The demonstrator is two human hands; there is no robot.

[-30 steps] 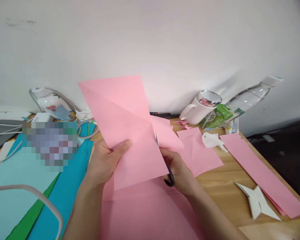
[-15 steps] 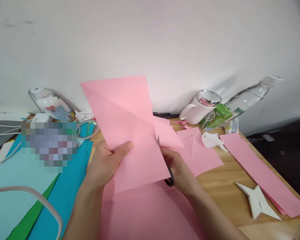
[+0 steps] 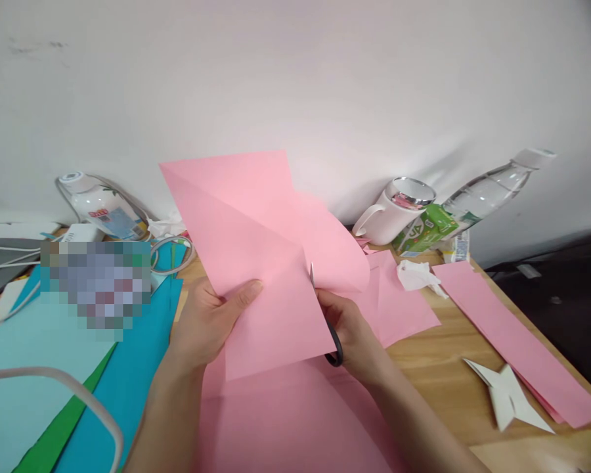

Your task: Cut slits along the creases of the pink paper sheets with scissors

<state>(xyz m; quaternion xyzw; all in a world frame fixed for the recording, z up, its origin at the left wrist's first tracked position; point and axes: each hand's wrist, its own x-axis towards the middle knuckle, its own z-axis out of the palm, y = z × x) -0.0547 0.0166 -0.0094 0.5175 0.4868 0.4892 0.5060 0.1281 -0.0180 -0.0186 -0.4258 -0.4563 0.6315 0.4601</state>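
Note:
A sheet of pink paper is held up in front of me, with a faint diagonal crease across it. My left hand grips its left edge, thumb on the front face and fingers hidden behind. My right hand is closed on a pair of scissors with black handles. Only a blade tip and part of a handle show; the rest is behind the paper. At the blades, a strip of the sheet curls away to the right. Below lies more pink paper.
Pink strips, a folded white paper star and a crumpled tissue lie at the right. Behind are a mug, a green carton and a clear bottle. Blue paper, a cable and a white bottle occupy the left.
The cut strip at the right has lifted and spread higher, covering more of the background. Both hands and the scissors have hardly moved.

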